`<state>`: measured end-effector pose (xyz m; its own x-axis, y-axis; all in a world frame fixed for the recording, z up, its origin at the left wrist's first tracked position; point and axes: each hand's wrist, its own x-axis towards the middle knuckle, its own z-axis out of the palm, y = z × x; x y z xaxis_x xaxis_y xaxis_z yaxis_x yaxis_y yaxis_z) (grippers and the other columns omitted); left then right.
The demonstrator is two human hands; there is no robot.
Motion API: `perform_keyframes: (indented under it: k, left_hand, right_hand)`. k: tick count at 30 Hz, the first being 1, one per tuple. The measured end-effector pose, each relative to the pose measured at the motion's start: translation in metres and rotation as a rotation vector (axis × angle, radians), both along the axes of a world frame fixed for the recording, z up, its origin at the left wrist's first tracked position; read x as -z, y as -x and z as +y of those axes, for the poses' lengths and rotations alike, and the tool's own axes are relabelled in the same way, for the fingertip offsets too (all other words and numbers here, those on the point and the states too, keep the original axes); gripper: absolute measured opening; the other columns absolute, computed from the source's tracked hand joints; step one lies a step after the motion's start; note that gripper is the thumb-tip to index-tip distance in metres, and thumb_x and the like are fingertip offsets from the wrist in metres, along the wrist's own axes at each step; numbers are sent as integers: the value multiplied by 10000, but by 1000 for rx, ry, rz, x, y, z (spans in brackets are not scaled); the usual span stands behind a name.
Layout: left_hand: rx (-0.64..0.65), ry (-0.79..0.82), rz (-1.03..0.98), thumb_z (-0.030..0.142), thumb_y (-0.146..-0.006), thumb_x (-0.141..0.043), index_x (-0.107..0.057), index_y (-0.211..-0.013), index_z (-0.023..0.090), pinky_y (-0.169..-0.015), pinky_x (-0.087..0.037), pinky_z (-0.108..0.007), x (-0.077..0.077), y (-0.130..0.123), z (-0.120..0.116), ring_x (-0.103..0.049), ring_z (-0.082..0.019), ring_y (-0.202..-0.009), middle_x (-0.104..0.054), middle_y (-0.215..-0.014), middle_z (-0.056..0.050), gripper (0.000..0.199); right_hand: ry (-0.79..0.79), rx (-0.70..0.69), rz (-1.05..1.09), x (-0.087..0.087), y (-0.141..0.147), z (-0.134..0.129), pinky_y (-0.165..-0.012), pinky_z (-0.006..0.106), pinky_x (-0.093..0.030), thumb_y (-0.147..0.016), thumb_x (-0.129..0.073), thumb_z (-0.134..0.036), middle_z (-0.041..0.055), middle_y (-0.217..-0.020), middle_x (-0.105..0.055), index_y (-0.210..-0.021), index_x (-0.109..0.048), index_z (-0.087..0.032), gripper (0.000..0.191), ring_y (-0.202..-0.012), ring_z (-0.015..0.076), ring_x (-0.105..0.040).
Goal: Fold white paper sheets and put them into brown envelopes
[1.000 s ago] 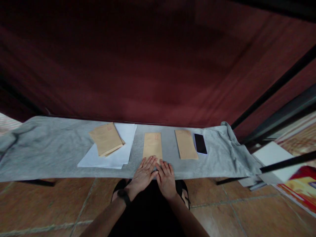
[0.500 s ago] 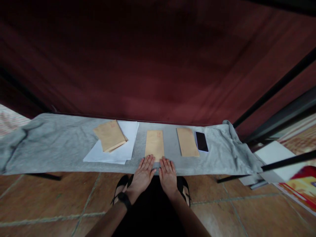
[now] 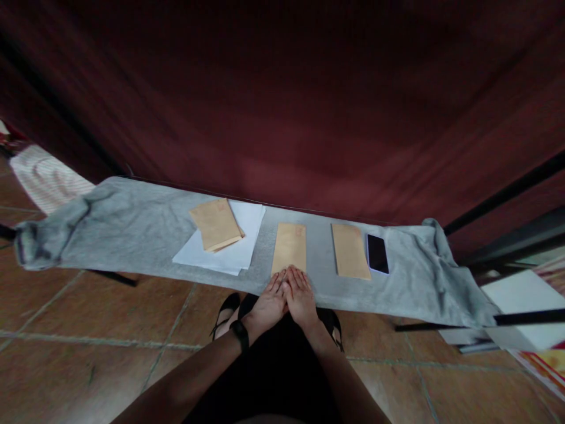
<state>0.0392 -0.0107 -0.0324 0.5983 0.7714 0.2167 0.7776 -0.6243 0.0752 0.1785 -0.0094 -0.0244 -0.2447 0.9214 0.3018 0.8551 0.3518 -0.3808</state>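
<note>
A brown paper envelope (image 3: 289, 244) lies flat on the grey cloth, its near end under my fingers. My left hand (image 3: 270, 303) rests on that end with its fingers stretched out, holding nothing. Beside it and touching it, my right hand (image 3: 301, 293) also lies flat, fingertips on the same near edge. To the right is a second brown envelope or small stack of them (image 3: 351, 250). On the left, several brown envelopes (image 3: 216, 224) lie overlapped at angles on sheets of white paper (image 3: 245, 250).
The grey cloth (image 3: 141, 229) covers a long narrow bench against a dark red panel (image 3: 282, 118). A phone (image 3: 377, 254) lies right of the envelopes. White boxes or boards (image 3: 529, 300) stand at the far right. Brown floor tiles (image 3: 110, 318) show below.
My hands have come together, the right moving in against the left at the envelope's near edge. The view has turned and tilted slightly. Envelopes, papers and phone keep their layout.
</note>
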Motion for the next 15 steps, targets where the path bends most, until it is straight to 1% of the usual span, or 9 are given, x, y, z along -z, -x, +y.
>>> perform_keyframes:
  k: [3, 8, 12, 15]
  left_hand:
    - [4, -21, 8, 270, -945, -422, -238, -1539, 44, -1203, -242, -516, 2, -1, 0, -282, -297, -1475, -280, -1585, -227, 662]
    - [24, -22, 4, 298, -966, -446, -298, -1514, 48, -1202, -252, -513, 3, -1, -1, -284, -299, -1473, -315, -1569, -231, 620]
    - [28, -11, 38, 379, -965, -500, -341, -1482, 28, -1199, -252, -529, 0, -1, -1, -267, -322, -1475, -367, -1534, -253, 646]
    - [20, -12, 62, 409, -941, -552, -345, -1473, 10, -1203, -251, -528, -2, -2, -1, -262, -335, -1474, -370, -1531, -260, 696]
  right_hand:
    - [20, -6, -70, 1, -2, -2, -1200, 437, -284, -1046, -301, -331, 126, -1551, -393, -1508, -379, -116, 516, -1450, 223, -347]
    - [73, 13, -115, 0, -6, 0, -1208, 426, -251, -1049, -262, -361, 129, -1583, -331, -1526, -338, -102, 548, -1476, 225, -291]
    - [173, 34, -146, -1, -9, 14, -1216, 410, -215, -1054, -205, -386, 121, -1600, -296, -1529, -328, -98, 568, -1488, 210, -258]
    - [219, 23, -184, -3, -14, 28, -1221, 409, -186, -1053, -200, -401, 109, -1614, -258, -1538, -307, -103, 578, -1498, 212, -229]
